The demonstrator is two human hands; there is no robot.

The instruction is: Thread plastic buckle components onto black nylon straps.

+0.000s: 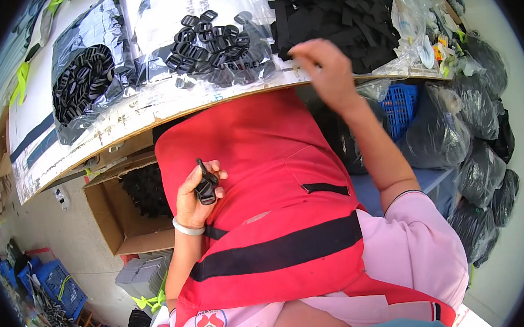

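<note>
The black buckle [206, 195], perhaps with a second piece bunched against it, is in your left hand [192, 195], low in front of your red apron [255, 155] and well apart from the tabletop [49, 166]. Your fingers are curled around it, with a dark tip sticking up past the thumb. A pale bracelet [187, 227] circles that wrist.

Your right hand [322, 68] is up at the tabletop's near edge, fingers bent, right by the near left corner of a pile of black strips [343, 21]. You cannot tell from this view whether those fingers pinch anything. The strips lie heaped on clear plastic.

To their left, loose black buckles [220, 43] are scattered over a white plastic bag, and further left a clear bag [86, 84] holds more black pieces, bunched toward its near end.

Below the tabletop, to your left, an open cardboard box [111, 219] contains dark pieces. To your right sit a blue basket [401, 108] and several stuffed plastic bags [436, 130].
</note>
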